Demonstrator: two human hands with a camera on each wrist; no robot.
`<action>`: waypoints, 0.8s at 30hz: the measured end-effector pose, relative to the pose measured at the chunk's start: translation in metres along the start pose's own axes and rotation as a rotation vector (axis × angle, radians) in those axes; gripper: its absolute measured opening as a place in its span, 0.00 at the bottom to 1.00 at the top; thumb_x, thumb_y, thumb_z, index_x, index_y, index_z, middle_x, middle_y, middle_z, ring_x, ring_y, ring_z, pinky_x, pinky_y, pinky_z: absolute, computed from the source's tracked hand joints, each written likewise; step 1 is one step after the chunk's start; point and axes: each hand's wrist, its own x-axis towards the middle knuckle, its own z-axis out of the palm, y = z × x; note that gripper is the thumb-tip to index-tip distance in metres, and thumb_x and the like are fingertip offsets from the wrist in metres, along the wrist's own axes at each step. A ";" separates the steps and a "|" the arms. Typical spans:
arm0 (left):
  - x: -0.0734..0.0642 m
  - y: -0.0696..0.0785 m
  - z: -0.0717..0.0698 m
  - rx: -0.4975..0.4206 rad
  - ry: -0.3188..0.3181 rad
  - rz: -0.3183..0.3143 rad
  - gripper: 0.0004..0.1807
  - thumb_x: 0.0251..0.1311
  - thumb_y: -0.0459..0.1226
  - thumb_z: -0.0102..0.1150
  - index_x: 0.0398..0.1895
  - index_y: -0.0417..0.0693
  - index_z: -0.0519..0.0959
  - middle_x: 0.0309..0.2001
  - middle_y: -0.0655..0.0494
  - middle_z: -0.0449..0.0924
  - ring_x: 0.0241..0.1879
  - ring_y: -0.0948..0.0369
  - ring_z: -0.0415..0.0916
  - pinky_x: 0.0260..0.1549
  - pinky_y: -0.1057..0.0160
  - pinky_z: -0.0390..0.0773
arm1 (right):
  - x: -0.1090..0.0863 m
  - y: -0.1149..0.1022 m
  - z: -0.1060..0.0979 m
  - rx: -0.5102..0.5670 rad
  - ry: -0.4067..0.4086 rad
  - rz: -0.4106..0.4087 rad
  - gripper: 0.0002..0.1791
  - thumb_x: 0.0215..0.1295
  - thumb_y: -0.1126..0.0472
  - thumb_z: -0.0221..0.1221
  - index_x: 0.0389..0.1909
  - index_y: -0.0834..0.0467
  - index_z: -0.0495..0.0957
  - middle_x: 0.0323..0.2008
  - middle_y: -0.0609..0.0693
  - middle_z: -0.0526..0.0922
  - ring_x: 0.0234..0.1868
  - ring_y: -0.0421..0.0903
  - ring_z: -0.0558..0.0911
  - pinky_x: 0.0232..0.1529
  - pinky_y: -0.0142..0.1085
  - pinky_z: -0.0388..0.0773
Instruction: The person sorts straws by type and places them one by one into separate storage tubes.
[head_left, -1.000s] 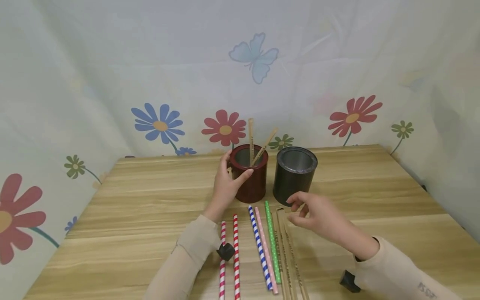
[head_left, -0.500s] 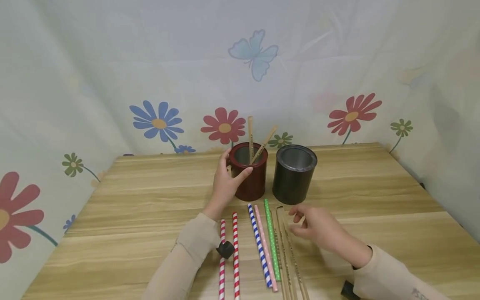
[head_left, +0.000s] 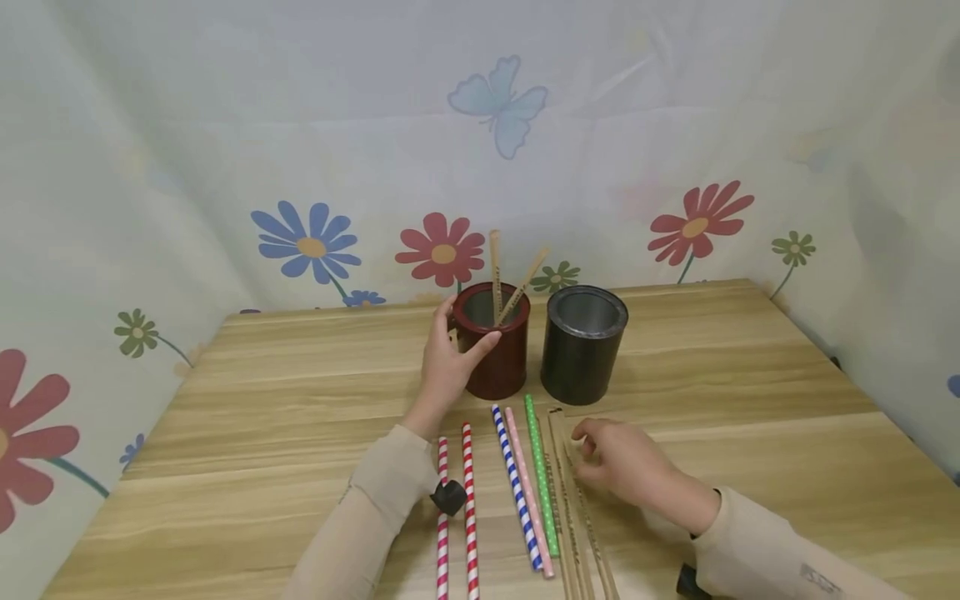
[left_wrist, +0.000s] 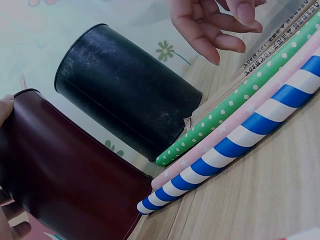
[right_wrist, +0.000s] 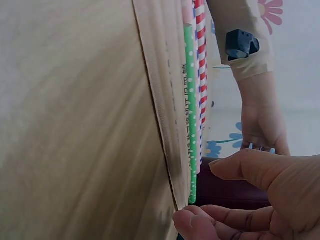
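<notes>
While clamping left hand (head_left: 445, 367) round red can (head_left: 502, 367) at 10 o'clock from right hand (head_left: 626, 462), holding latter fingers-apart near loose sticks (head_left: 569, 504). Judged part-done: counted two sticks (head_left: 496, 271) inside, rest plus coloured straws (head_left: 512, 475) outside.

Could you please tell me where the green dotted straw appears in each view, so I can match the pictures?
Head: the green dotted straw lies in the lower half, right of centre.
Left wrist: the green dotted straw slants from below the middle to the right edge.
Right wrist: the green dotted straw runs nearly upright, right of centre.
Shared landmark: the dark red can.
</notes>
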 end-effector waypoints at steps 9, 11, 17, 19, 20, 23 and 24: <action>0.001 0.002 -0.002 -0.016 0.003 0.012 0.44 0.53 0.46 0.68 0.72 0.52 0.56 0.63 0.52 0.68 0.62 0.54 0.64 0.63 0.44 0.66 | 0.004 -0.001 0.006 -0.034 -0.015 0.038 0.18 0.46 0.64 0.63 0.41 0.65 0.79 0.23 0.44 0.74 0.25 0.38 0.70 0.29 0.31 0.71; 0.000 0.002 -0.001 -0.015 0.000 0.009 0.44 0.54 0.46 0.67 0.72 0.52 0.56 0.63 0.52 0.68 0.62 0.54 0.64 0.63 0.44 0.66 | 0.005 -0.001 0.007 -0.037 -0.014 0.044 0.19 0.45 0.64 0.63 0.41 0.65 0.79 0.23 0.44 0.73 0.25 0.38 0.70 0.29 0.32 0.71; 0.000 0.001 -0.001 -0.019 -0.008 -0.001 0.45 0.53 0.47 0.68 0.72 0.50 0.55 0.64 0.52 0.67 0.63 0.54 0.63 0.64 0.42 0.64 | 0.004 -0.003 0.012 -0.047 -0.021 0.048 0.20 0.43 0.65 0.65 0.42 0.66 0.79 0.24 0.46 0.71 0.27 0.39 0.68 0.28 0.32 0.70; 0.000 0.000 -0.001 -0.021 -0.011 0.001 0.45 0.53 0.47 0.68 0.72 0.50 0.55 0.64 0.52 0.67 0.63 0.53 0.63 0.64 0.42 0.64 | 0.004 -0.004 0.013 -0.046 -0.025 0.051 0.21 0.43 0.65 0.66 0.42 0.66 0.79 0.25 0.46 0.71 0.27 0.40 0.68 0.28 0.32 0.69; 0.000 0.000 0.000 -0.022 -0.012 0.003 0.45 0.53 0.47 0.67 0.72 0.50 0.55 0.64 0.52 0.67 0.63 0.53 0.63 0.64 0.42 0.64 | 0.005 -0.004 0.014 -0.043 -0.026 0.058 0.21 0.43 0.65 0.66 0.42 0.66 0.79 0.25 0.46 0.71 0.27 0.40 0.68 0.28 0.32 0.69; 0.000 0.001 0.000 -0.022 -0.012 0.006 0.45 0.54 0.47 0.67 0.72 0.51 0.55 0.64 0.52 0.67 0.63 0.54 0.63 0.64 0.43 0.65 | 0.004 -0.005 0.014 -0.046 -0.023 0.066 0.21 0.41 0.65 0.66 0.41 0.66 0.79 0.25 0.47 0.70 0.27 0.40 0.68 0.27 0.32 0.69; 0.000 0.001 0.000 -0.021 -0.010 0.007 0.45 0.54 0.46 0.67 0.72 0.52 0.56 0.63 0.52 0.67 0.63 0.54 0.63 0.64 0.43 0.65 | 0.004 -0.006 0.014 -0.050 -0.021 0.068 0.21 0.41 0.66 0.66 0.41 0.66 0.79 0.25 0.47 0.70 0.27 0.41 0.68 0.27 0.32 0.68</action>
